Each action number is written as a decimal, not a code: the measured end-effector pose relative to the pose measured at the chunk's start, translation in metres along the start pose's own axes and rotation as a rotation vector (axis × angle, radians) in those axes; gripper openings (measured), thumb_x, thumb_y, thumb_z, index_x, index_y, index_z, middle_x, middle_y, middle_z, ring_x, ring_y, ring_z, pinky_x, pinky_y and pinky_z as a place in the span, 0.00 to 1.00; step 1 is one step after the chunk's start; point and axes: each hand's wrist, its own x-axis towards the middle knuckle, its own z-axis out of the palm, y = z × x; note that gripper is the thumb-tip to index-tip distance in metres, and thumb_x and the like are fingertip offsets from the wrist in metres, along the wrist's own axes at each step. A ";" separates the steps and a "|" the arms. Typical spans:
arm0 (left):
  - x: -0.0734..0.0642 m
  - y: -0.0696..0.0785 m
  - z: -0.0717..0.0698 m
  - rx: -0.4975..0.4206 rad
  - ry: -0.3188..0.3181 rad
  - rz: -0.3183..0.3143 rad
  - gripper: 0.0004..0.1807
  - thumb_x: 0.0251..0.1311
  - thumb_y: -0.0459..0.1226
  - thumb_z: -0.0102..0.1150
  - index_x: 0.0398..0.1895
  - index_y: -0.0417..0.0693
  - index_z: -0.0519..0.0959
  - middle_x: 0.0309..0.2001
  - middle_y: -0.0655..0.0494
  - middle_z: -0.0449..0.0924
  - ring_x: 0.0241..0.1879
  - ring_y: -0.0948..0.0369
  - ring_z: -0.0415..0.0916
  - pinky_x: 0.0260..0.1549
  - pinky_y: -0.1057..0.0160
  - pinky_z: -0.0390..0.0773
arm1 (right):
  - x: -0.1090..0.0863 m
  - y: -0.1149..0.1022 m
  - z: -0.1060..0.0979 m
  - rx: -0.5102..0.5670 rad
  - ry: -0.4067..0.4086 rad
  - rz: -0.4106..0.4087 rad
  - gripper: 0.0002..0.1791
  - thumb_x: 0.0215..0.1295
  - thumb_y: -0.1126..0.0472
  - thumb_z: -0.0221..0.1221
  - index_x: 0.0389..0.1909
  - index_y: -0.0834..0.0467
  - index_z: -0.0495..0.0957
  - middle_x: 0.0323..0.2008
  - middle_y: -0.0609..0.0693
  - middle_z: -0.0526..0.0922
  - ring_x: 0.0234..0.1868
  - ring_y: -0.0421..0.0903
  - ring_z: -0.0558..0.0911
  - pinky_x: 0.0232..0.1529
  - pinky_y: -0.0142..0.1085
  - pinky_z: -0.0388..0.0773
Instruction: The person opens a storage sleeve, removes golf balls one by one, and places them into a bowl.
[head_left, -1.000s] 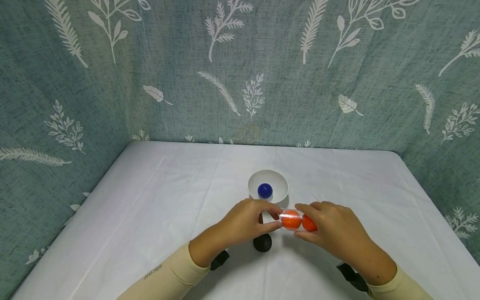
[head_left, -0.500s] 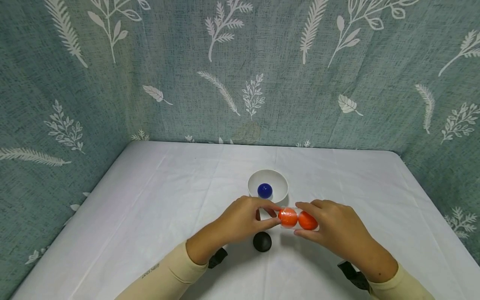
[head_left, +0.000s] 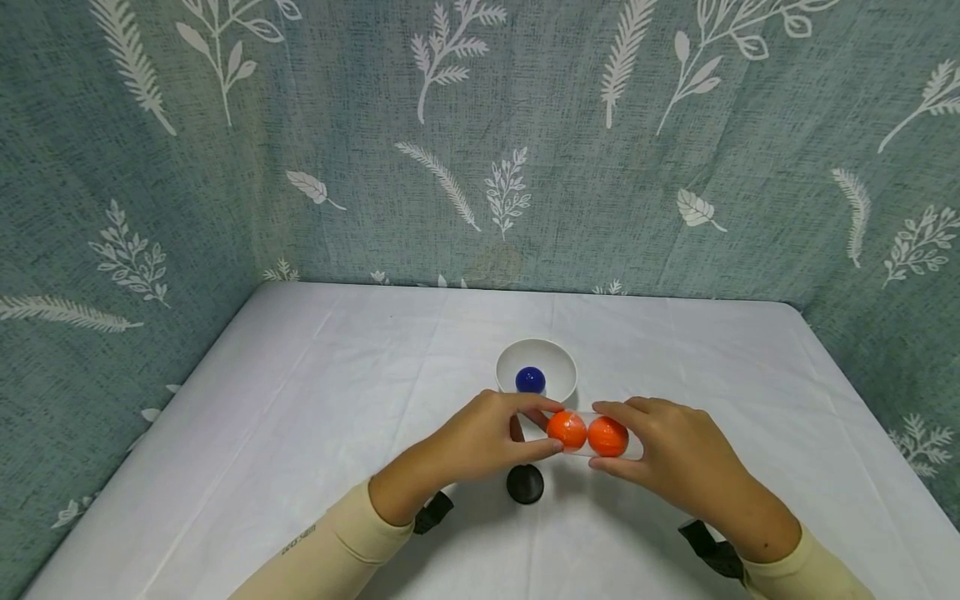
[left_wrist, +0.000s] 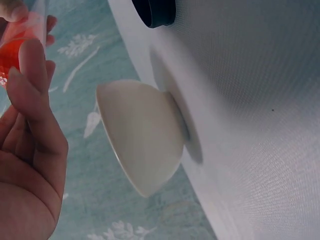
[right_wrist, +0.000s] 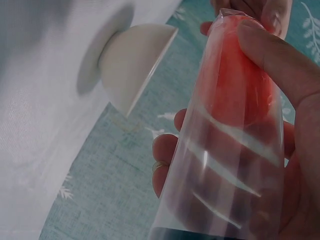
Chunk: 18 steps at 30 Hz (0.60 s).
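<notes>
My right hand (head_left: 667,442) grips a clear plastic tube (right_wrist: 225,170), held sideways above the table. Two orange balls (head_left: 608,437) sit in a row at its left part. At the tube's left end, my left hand (head_left: 487,437) pinches the outer orange ball (head_left: 567,431) between thumb and fingers. Below the hands lies a round black cap (head_left: 525,484) on the white tabletop. Just beyond the left fingers stands a white bowl (head_left: 558,367), with a blue ball (head_left: 530,381) inside it. The right wrist view shows the tube's far part without a ball, within the right palm.
A white cloth (head_left: 360,375) covers the table. Green leaf-patterned fabric (head_left: 480,167) hangs around its back and sides. Dark straps (head_left: 708,550) are on both wrists.
Both orange balls have shifted left relative to the right hand, and more of the second one shows. The left hand stays at the tube's end; bowl, blue ball and cap have not moved.
</notes>
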 end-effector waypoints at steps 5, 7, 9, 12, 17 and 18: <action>0.001 -0.001 0.001 0.002 -0.003 0.007 0.27 0.56 0.50 0.73 0.59 0.57 0.80 0.43 0.64 0.86 0.25 0.69 0.77 0.25 0.68 0.80 | 0.000 0.000 -0.001 0.007 0.000 0.003 0.33 0.42 0.42 0.78 0.51 0.49 0.85 0.39 0.52 0.89 0.35 0.46 0.86 0.31 0.41 0.85; 0.001 -0.002 0.001 0.013 0.003 0.010 0.27 0.55 0.50 0.73 0.59 0.58 0.80 0.43 0.64 0.86 0.24 0.69 0.76 0.25 0.69 0.79 | 0.000 0.000 -0.001 0.007 0.000 0.003 0.32 0.43 0.42 0.78 0.51 0.49 0.85 0.39 0.52 0.89 0.35 0.46 0.87 0.31 0.41 0.85; 0.002 -0.003 0.002 0.021 0.008 0.012 0.27 0.55 0.50 0.73 0.59 0.58 0.80 0.42 0.65 0.86 0.24 0.69 0.76 0.25 0.69 0.79 | 0.000 0.000 -0.001 0.007 -0.001 0.005 0.32 0.43 0.42 0.78 0.51 0.49 0.85 0.39 0.52 0.89 0.36 0.47 0.87 0.31 0.42 0.85; 0.002 -0.004 0.002 0.029 0.012 0.017 0.27 0.55 0.51 0.73 0.59 0.59 0.80 0.43 0.65 0.86 0.24 0.69 0.76 0.25 0.69 0.79 | 0.000 0.000 -0.001 0.010 -0.004 0.008 0.32 0.43 0.41 0.78 0.51 0.49 0.85 0.40 0.52 0.89 0.36 0.47 0.87 0.31 0.42 0.85; 0.002 -0.004 0.002 0.031 0.013 0.024 0.27 0.55 0.51 0.73 0.59 0.58 0.80 0.43 0.64 0.86 0.24 0.69 0.76 0.25 0.69 0.79 | 0.000 0.000 -0.001 0.017 -0.011 0.012 0.33 0.43 0.41 0.78 0.52 0.48 0.85 0.40 0.52 0.89 0.36 0.48 0.87 0.32 0.43 0.85; 0.002 -0.005 0.002 0.031 0.014 0.023 0.27 0.55 0.51 0.73 0.59 0.58 0.81 0.42 0.64 0.86 0.24 0.70 0.76 0.25 0.69 0.79 | 0.000 0.000 -0.001 0.018 -0.012 0.012 0.33 0.43 0.41 0.77 0.52 0.48 0.85 0.40 0.52 0.89 0.36 0.47 0.87 0.32 0.43 0.85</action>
